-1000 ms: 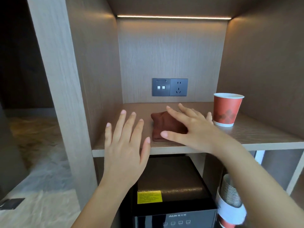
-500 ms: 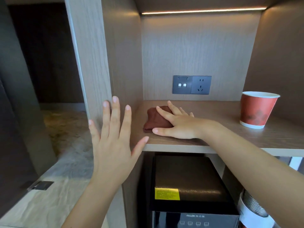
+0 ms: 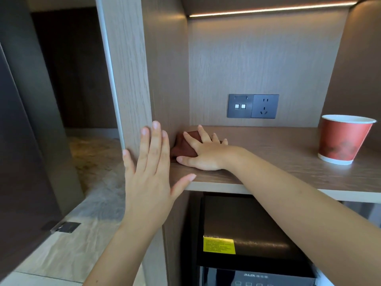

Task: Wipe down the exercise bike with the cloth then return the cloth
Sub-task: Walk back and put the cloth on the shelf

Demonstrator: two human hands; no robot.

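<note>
Left hand (image 3: 148,178) is raised in front of the cabinet's upright panel (image 3: 127,79), palm forward, fingers (image 3: 153,145) spread wide and gripping nothing; whether the fingertips touch the panel cannot be confirmed from this angle. The thumb points toward the front edge of the shelf (image 3: 278,157). Just beyond the left fingertips, in the shelf's left rear corner, lies the folded dark red cloth (image 3: 182,146). Right hand (image 3: 204,153) rests flat on top of it, fingers splayed and pressing down rather than curled around it; the cloth shows past the fingertips and beside the thumb. Behind the right hand, a wall socket (image 3: 253,106) sits on the back panel. Well to the right of those fingers stands an upright red paper cup (image 3: 344,139). Below the shelf is a black appliance (image 3: 247,234) bearing a yellow label.
</note>
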